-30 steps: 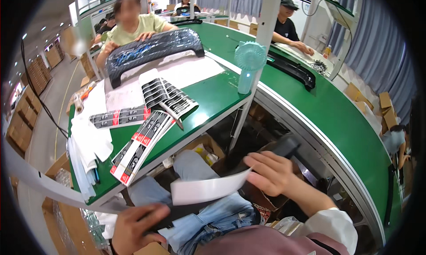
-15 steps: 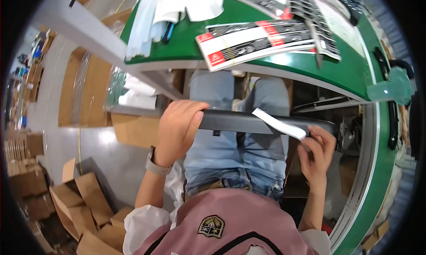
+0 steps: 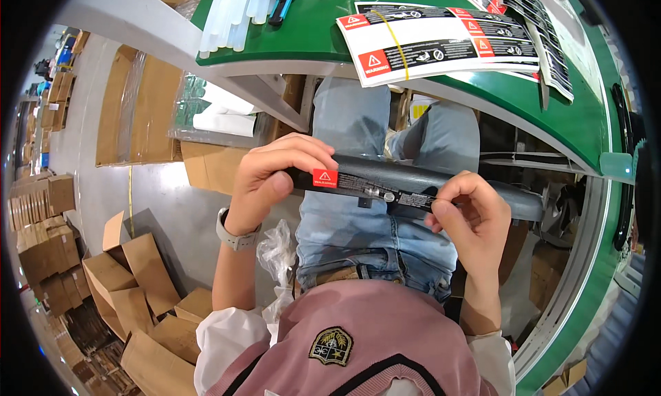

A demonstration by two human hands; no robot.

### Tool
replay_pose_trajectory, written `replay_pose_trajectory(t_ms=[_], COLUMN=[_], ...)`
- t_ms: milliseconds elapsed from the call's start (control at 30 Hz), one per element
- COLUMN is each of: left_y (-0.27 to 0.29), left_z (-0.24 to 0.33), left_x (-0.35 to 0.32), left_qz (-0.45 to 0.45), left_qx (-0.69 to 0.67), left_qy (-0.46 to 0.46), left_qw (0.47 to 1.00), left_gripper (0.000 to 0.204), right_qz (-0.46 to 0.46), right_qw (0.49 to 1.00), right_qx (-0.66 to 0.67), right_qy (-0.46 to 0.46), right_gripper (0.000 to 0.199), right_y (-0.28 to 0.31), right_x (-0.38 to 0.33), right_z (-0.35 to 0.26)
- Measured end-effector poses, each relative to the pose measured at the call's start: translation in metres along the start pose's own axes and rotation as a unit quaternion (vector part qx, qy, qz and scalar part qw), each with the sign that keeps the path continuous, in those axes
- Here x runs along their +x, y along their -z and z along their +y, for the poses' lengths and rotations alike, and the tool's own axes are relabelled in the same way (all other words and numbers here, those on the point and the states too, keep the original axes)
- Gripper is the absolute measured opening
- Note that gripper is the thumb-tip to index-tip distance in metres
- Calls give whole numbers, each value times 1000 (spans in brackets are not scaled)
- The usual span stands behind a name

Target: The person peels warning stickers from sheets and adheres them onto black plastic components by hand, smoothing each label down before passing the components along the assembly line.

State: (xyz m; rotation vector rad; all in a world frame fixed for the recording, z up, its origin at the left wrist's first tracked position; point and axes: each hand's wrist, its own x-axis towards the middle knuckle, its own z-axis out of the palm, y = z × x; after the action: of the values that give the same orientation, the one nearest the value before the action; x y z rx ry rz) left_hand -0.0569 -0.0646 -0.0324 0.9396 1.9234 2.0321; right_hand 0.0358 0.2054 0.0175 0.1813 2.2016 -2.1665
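A long black bar [image 3: 441,170] with a slightly leathery sheen lies across my lap. My left hand [image 3: 279,179] is closed round its left end, the fingers over the top and the thumb in front. Along the bar's near face stretches a narrow red-and-black sticker [image 3: 372,189], its printed side toward me. The sticker's red left end sits by my left fingertips. At its right end my right hand [image 3: 471,217] pinches it between thumb and forefinger. Whether the whole sticker touches the bar I cannot tell.
On the green table [image 3: 303,45] ahead lie sheets of similar stickers [image 3: 441,48] with a yellow band, translucent tubes [image 3: 231,17], a blue-and-black pen-like tool [image 3: 282,7] and a metal blade [image 3: 544,96]. A teal tape dispenser [image 3: 620,165] is at the right edge. Cardboard boxes [image 3: 148,286] stand lower left.
The sticker has turned from its white side to its printed side and now lies along the bar. My right hand has moved slightly left and down. My left fingers have shifted onto the sticker's end.
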Motion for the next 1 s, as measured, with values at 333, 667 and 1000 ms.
replay_pose_trajectory(t_ms=[333,667,1000], left_y=[-9,-24,-23], left_z=[5,3,0], left_x=[6,3,1], left_qz=[25,137,96], left_qx=[51,171,231], left_qy=[38,28,3], left_qw=[998,975,968], left_gripper=[16,16,16], right_qz=[26,31,15], right_qw=[997,980,984], right_qx=[-53,-195,-169], right_qy=[-56,13,-50], right_gripper=[11,17,13], right_y=[-4,-16,-17], right_x=[10,22,22], right_z=[4,2,3])
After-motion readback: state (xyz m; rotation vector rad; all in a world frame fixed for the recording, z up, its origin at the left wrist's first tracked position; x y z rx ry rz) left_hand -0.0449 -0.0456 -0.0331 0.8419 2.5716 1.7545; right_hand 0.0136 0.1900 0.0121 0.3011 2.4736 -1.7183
